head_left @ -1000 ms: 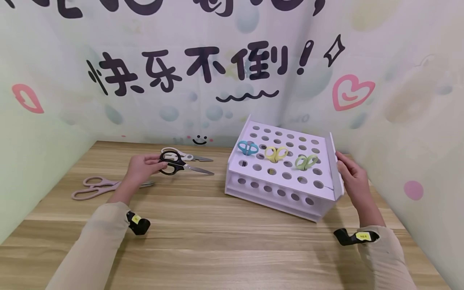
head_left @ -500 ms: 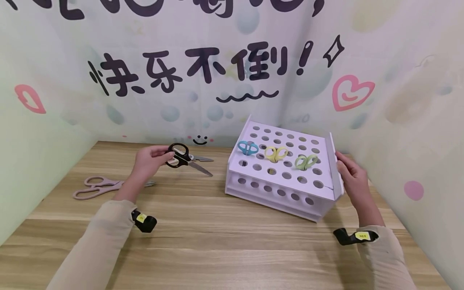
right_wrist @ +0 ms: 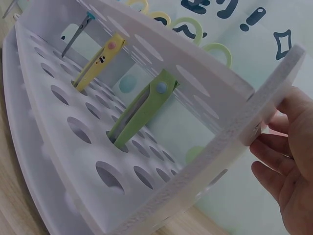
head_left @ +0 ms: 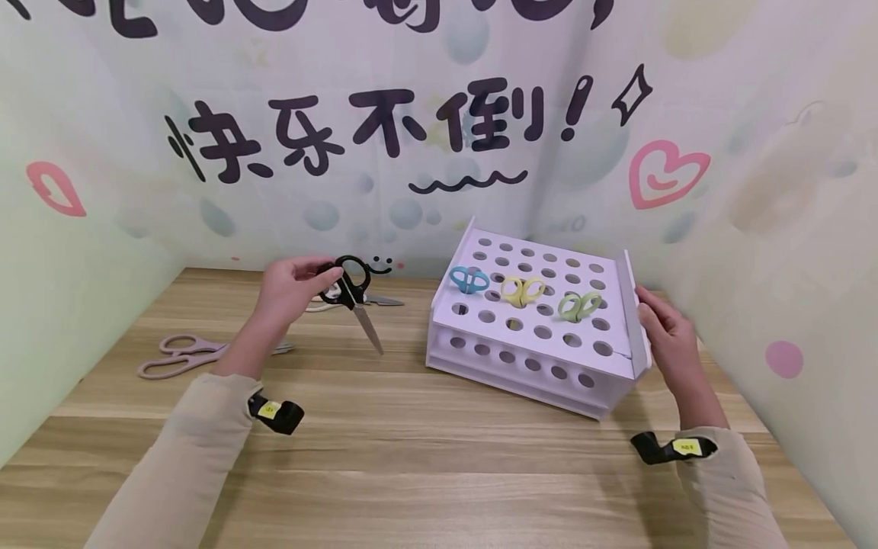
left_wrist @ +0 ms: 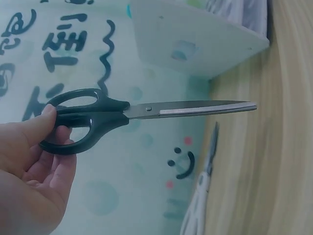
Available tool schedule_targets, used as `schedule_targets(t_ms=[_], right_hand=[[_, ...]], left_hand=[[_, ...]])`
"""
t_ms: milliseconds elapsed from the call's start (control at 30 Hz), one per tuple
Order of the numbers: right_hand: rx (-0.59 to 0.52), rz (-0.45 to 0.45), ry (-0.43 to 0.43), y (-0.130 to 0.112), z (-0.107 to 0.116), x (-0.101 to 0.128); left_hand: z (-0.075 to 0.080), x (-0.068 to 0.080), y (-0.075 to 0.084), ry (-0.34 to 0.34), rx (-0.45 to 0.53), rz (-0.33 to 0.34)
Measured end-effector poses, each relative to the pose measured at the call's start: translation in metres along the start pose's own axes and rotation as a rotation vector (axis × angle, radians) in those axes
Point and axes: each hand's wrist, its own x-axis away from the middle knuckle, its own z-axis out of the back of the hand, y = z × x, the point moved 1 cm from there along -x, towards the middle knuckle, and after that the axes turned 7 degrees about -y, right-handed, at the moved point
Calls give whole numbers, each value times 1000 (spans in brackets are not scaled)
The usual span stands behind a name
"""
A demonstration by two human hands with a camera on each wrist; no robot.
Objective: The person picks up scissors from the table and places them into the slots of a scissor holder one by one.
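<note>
My left hand (head_left: pixel 291 286) pinches the black handle loops of a pair of scissors (head_left: pixel 355 293) between thumb and fingers. The closed blades slant down and to the right, above the table; in the left wrist view the scissors (left_wrist: pixel 98 115) show at full length. At the right, my right hand (head_left: pixel 668 335) holds the side panel of a white rack (head_left: pixel 542 358) with rows of round holes. Standing in the rack, handles up, are blue scissors (head_left: pixel 469 280), yellow scissors (head_left: pixel 523 291) and green scissors (head_left: pixel 579 306); the right wrist view shows the green blade cover (right_wrist: pixel 142 112) passing through a lower hole.
White-handled scissors (head_left: pixel 384 300) lie on the table behind the black pair, partly hidden. Pink-handled scissors (head_left: pixel 181 357) lie farther left, their middle covered by my left forearm. A printed cloth wall (head_left: pixel 315 229) closes off the back of the wooden table (head_left: pixel 384 450).
My left hand has lifted the black scissors up and slightly right, and their blades have turned from nearly level to pointing steeply down. My right hand and the rack have stayed put.
</note>
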Motion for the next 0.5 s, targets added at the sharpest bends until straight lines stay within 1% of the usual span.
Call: schedule_targets(t_ms=[67, 300, 400, 500], right_hand=[[3, -7, -1, 0, 0, 0], [-9, -15, -2, 0, 0, 0], [-5, -12, -1, -1, 0, 0], [-10, -6, 1, -1, -1, 0]], left_hand=[[0, 0, 7, 5, 22, -21], [-2, 1, 34, 29, 123, -132], [-3, 0, 45, 56, 148, -159], [-5, -2, 56, 88, 199, -180]])
